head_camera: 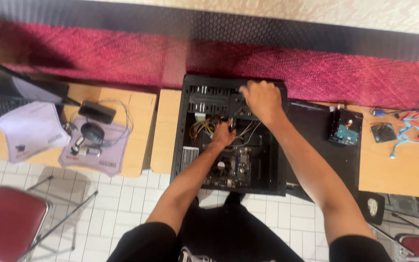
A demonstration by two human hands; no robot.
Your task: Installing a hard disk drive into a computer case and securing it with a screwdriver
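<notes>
Head view, looking straight down. At the bottom centre of the frame both forearms reach away from the body into an open black computer case [229, 133] lying on its side in the middle of the frame, its long axis running from the lower edge toward the top. The left hand [223, 135], the nearer, is closed among the loose wires [204, 128] just above the motherboard [229, 167]; what it pinches cannot be told. The right hand [263, 99] lies farther up, fingers curled over the drive bay at the case's far end. The wooden tabletop [394, 165] carries a hard drive [347, 128] at right and a mouse [92, 131] at left. White floor tiles lie below, red carpet along the top.
</notes>
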